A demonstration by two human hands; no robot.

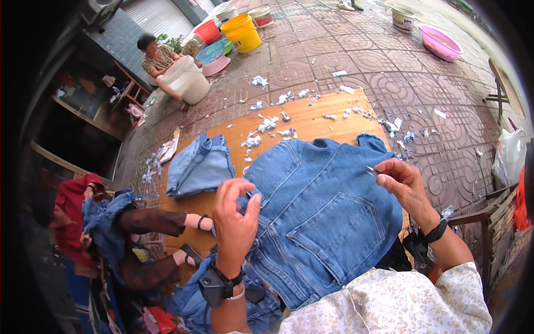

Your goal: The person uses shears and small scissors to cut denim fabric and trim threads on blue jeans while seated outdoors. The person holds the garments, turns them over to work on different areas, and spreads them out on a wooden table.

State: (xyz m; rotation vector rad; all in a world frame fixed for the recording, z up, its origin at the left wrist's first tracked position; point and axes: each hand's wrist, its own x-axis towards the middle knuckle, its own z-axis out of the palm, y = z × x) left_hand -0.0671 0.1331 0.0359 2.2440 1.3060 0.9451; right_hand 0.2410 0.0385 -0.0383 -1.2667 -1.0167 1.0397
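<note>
A pair of blue jeans (311, 195) lies over my lap and the wooden table (339, 111), back pockets facing up. My left hand (236, 214) is raised at the left of the jeans, thumb and fingers bent toward each other; anything between them is hidden. At the right, my right hand (403, 183) pinches a small, thin, two-pronged metal tool (371, 171) just above the denim, its tips pointing left. Its exact kind is too small to tell. Folded lighter jeans (201, 167) lie on the table's left part. More denim (194, 300) is heaped below my left wrist.
White and blue thread scraps (268, 123) litter the table and paving. At left, a seated person in red (78, 222) holds denim. Another person (161, 55) sits behind a white bucket (186, 80). A yellow bucket (241, 34) and pink basin (440, 43) stand farther off.
</note>
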